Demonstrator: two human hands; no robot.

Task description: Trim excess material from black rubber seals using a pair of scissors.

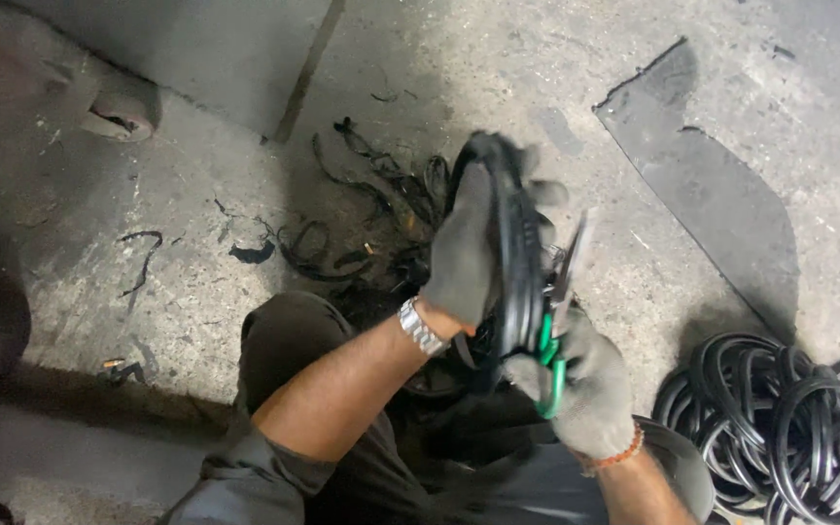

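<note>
Left hand: the gloved left hand [467, 255] is wrapped tight around a black rubber ring [515, 243], holding it upright on edge near the middle of the view; a metal watch [419, 327] sits on that wrist.
Right hand: the gloved right hand [587, 381], at five o'clock from the ring, is closed on the green handles of a pair of scissors [558, 309]; a bead bracelet [614, 455] is on the wrist.
Blades: they point up toward twelve o'clock, right beside the ring's right edge; blur hides whether they touch or bite it.
Doing it well: my judgement is that the ring should be kept steady and taut, the left fingers clear of the blades, and the cut taken in short, even bites along the edge.
Scraps: thin black trimmings [362, 209] lie on the concrete floor [196, 292] at ten to eleven o'clock from the hands.
Pile: more black rings [780, 428] are stacked at four o'clock, well apart from the hands.
</note>
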